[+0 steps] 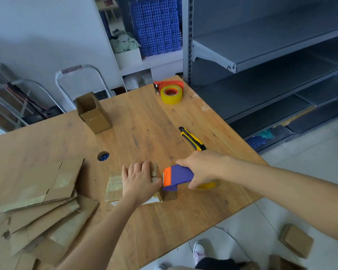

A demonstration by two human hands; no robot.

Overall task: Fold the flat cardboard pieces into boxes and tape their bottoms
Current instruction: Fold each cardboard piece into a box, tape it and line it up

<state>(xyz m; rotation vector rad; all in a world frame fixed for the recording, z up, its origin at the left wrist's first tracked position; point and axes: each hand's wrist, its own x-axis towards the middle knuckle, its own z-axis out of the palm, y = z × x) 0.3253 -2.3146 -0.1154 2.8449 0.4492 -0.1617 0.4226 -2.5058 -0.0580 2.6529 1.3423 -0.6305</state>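
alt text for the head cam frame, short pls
A person's left hand presses flat on a small cardboard box on a wooden table while the right hand grips a purple and orange tape dispenser at the box's end. Flat cardboard pieces lie to the left; a folded box, utility knife and second tape dispenser sit farther back.

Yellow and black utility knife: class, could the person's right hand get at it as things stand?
Probably reachable: nothing lies between the right hand and the knife, but that hand grips the purple and orange tape dispenser.
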